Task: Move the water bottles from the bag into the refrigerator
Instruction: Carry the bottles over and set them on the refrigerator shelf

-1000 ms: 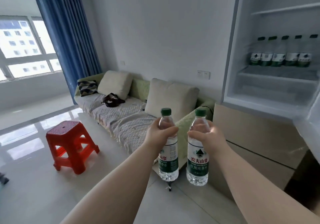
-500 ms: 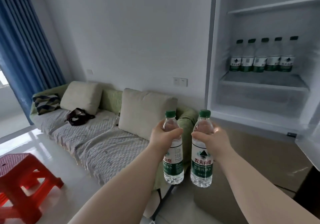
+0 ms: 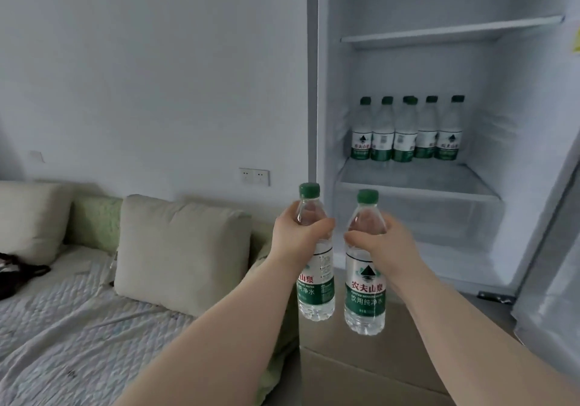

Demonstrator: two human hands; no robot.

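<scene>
Each hand grips one upright water bottle: left hand, right hand, before the open refrigerator holding a bottle row.

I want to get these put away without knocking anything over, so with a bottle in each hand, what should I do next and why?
Probably lift both hands toward the fridge shelf: the left hand and right hand each grip an upright bottle below it, and there is bare shelf in front of the row of bottles at the back.

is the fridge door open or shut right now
Open: the refrigerator interior shows, with a shelf holding a row of bottles.
</scene>
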